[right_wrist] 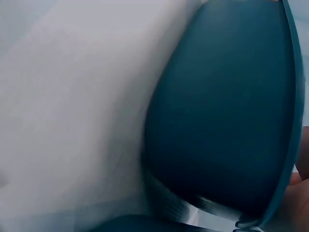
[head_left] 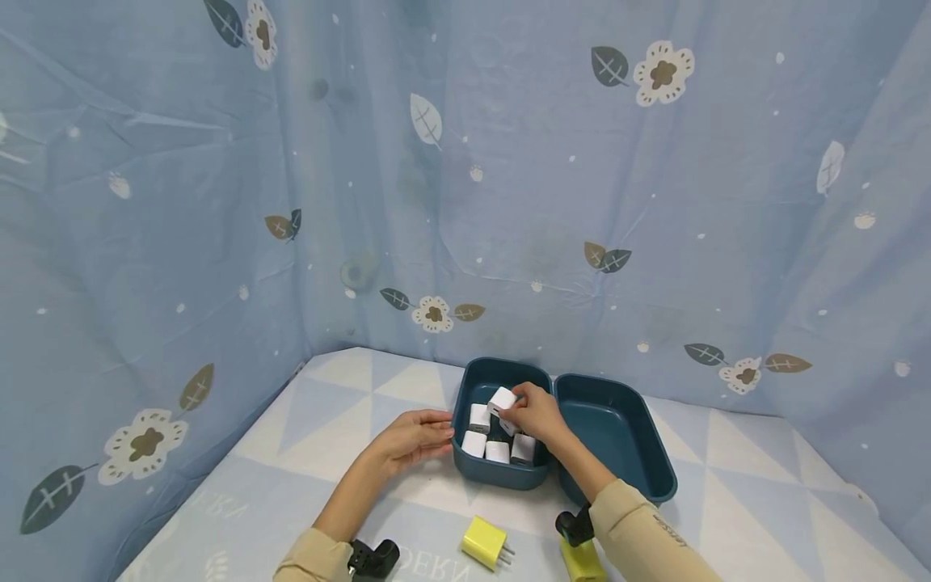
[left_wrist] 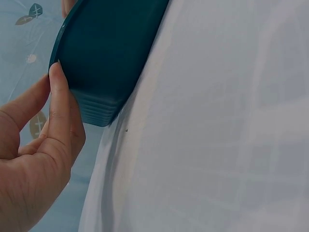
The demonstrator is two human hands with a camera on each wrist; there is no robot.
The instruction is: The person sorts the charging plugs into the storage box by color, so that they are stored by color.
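Observation:
My right hand (head_left: 540,414) pinches a white charger plug (head_left: 502,399) between thumb and fingers over a dark teal box (head_left: 502,475). Inside that box lie several more white charger plugs (head_left: 474,444), one partly hidden under the held one. At the box's left side, my left hand (head_left: 414,440) touches the outer wall with its fingertips. The left wrist view shows those fingers (left_wrist: 59,104) nearly straight against the teal wall, right at the rim. In the right wrist view, the box wall covers most of the right hand (right_wrist: 292,203).
A second teal box (head_left: 658,436) stands close against the first on its right. Nearer me lie a yellow charger plug (head_left: 483,542) with its prongs showing and another yellow block (head_left: 582,561), partly behind the right wrist camera. A patterned curtain (head_left: 509,202) hangs behind the table.

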